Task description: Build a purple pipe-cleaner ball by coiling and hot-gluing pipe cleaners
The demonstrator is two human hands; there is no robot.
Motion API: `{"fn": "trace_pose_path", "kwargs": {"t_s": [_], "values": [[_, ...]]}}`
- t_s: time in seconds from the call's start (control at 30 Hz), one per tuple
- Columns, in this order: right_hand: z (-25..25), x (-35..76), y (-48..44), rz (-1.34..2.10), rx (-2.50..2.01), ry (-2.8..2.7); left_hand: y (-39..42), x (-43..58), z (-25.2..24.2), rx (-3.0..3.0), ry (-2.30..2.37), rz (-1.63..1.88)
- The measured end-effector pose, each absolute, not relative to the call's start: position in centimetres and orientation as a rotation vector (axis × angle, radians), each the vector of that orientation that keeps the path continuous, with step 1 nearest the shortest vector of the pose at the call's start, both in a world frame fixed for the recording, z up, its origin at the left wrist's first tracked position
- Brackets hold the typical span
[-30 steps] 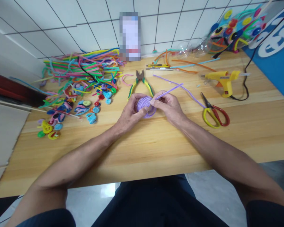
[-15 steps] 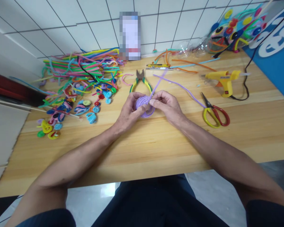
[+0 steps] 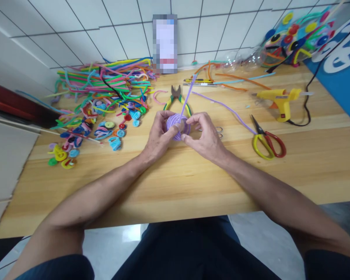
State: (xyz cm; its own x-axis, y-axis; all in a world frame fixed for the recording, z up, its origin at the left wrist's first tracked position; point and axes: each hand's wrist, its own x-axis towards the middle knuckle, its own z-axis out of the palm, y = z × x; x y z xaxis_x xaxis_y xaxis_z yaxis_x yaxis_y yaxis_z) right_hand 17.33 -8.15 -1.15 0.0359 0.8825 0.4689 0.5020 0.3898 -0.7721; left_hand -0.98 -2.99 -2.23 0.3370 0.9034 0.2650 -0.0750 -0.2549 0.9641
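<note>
Between my hands is a round coil of purple pipe cleaner (image 3: pixel 174 120), with one straight end sticking up and away from it. My left hand (image 3: pixel 161 134) grips the coil from the left, thumb laid across its front. On the other side my right hand (image 3: pixel 204 134) holds the coil's right edge, thumb low on it and bent fingers above. Green-and-yellow pliers (image 3: pixel 176 96) lie just behind the coil, jaws pointing away. Small silver loops (image 3: pixel 219 132), seemingly handles, show beside my right hand, mostly hidden by it. A loose purple pipe cleaner (image 3: pixel 227 107) stretches to the right.
Scissors (image 3: pixel 268 144) with red and yellow handles lie right, before a yellow glue gun (image 3: pixel 280 100) with a black cord. Pipe cleaners (image 3: pixel 105 83) and small coiled pieces (image 3: pixel 115 144) crowd the left. A blurred phone (image 3: pixel 165 44) stands at the tiled wall; a decorated bottle (image 3: pixel 291 42) lies back right.
My right fingers have let go of the straight purple end and moved down to the coil's right edge. That end now points more upright. The whole view has shifted slightly.
</note>
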Motion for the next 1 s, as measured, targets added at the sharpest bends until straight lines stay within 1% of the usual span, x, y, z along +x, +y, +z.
{"fn": "trace_pose_path", "kwargs": {"t_s": [1.0], "values": [[-1.72, 17.59, -7.82, 0.444, -1.246, -1.647, -3.35, -0.97, -1.94, 1.484, 0.767, 1.122]]}}
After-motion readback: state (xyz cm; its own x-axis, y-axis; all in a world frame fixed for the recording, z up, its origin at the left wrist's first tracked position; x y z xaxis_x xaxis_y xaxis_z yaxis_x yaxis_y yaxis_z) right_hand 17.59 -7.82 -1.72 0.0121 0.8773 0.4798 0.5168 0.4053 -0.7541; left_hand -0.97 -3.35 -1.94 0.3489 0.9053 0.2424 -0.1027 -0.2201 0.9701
